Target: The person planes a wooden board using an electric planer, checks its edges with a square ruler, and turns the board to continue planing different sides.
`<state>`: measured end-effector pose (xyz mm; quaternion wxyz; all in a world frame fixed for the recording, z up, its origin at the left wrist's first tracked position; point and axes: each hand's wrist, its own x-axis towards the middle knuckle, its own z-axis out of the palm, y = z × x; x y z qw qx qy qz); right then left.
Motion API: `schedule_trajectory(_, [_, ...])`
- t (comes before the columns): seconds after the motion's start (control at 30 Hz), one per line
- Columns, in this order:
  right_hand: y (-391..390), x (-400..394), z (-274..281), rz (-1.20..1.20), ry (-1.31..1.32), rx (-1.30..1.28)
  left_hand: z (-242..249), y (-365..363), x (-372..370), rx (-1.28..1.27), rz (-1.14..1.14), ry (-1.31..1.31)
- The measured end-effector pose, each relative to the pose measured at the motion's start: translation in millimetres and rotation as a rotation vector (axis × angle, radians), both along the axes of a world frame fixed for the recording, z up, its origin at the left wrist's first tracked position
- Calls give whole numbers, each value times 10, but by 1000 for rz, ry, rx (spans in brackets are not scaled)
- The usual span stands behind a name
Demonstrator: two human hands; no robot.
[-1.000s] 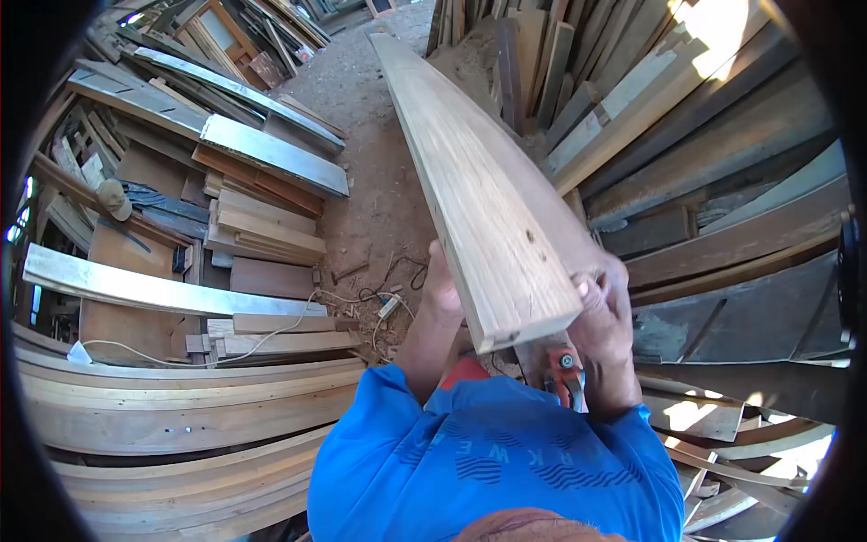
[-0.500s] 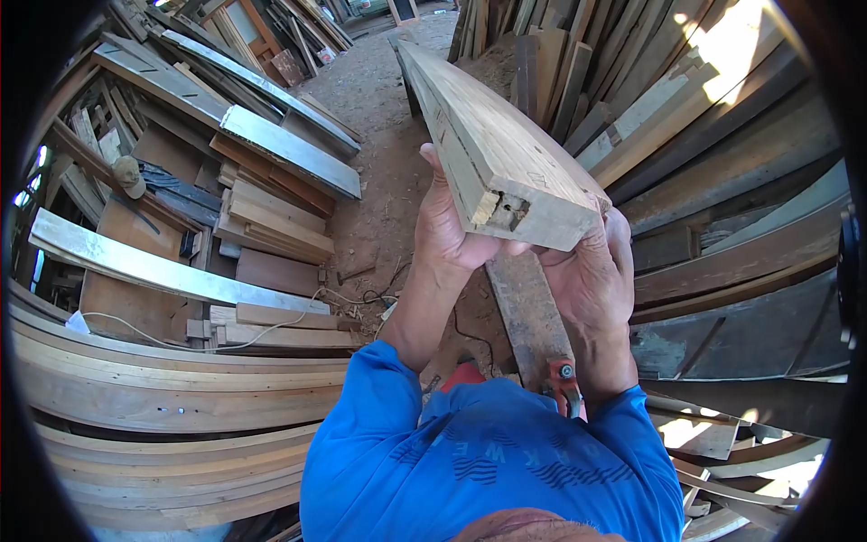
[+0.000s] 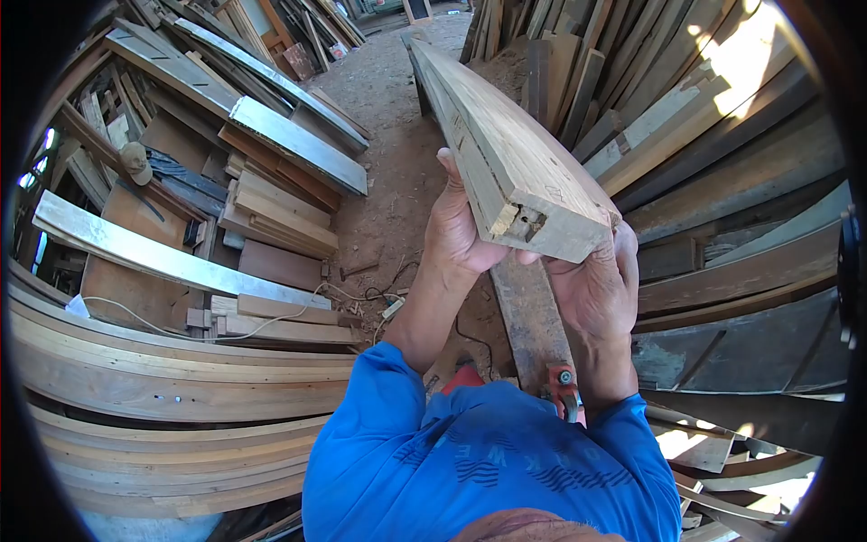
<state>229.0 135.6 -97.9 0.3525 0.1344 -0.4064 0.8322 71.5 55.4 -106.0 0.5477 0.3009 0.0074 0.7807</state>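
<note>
A long, thick wooden beam runs away from me, its near end raised in front of my chest. That end face has a rough, broken-out hollow near its left corner. My left hand grips the left edge, thumb up along the side and fingers underneath. On the right, my right hand is closed round the lower right corner, its fingertips partly hidden by the wood. Below the beam lies a narrow worn plank with a red clamp at its near end.
Stacked boards fill the left side, with a pale plank across them. A cable trails over the boards to the dirt floor. More timber leans along the right.
The near end of the beam sits slightly lower and further right in view, both hands still on it. The surroundings have shifted a little as well.
</note>
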Motion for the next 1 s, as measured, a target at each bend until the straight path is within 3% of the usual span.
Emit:
schedule_trajectory(0.3, [-105,34,91,-72,-90,-6,-62,-18,17,-35,47,-41])
schedule_trajectory(0.4, [91,73,-211,68,-50,166,-112,-36,99,-19,184,-124])
schedule_trajectory(0.5, [-35,233,-339,-162,-350,268,-217,-80,62,-173,234,-87])
schedule_trajectory(0.53, [-76,281,-450,-129,-374,234,-343,-69,59,-297,316,-36])
schedule_trajectory(0.6, [-128,422,-748,-27,-441,253,-509,-97,146,-315,185,-14])
schedule_trajectory(0.63, [-128,490,-896,14,-478,300,-614,-127,187,-325,120,-6])
schedule_trajectory(0.73, [-63,708,-1443,153,-581,466,-1361,-281,341,-484,261,-61])
schedule_trajectory(0.83, [134,984,-1790,297,-1003,746,-2026,-406,533,-731,310,-134])
schedule_trajectory(1.0, [-129,975,-2243,188,-1285,994,-2981,-435,796,-1002,480,-18])
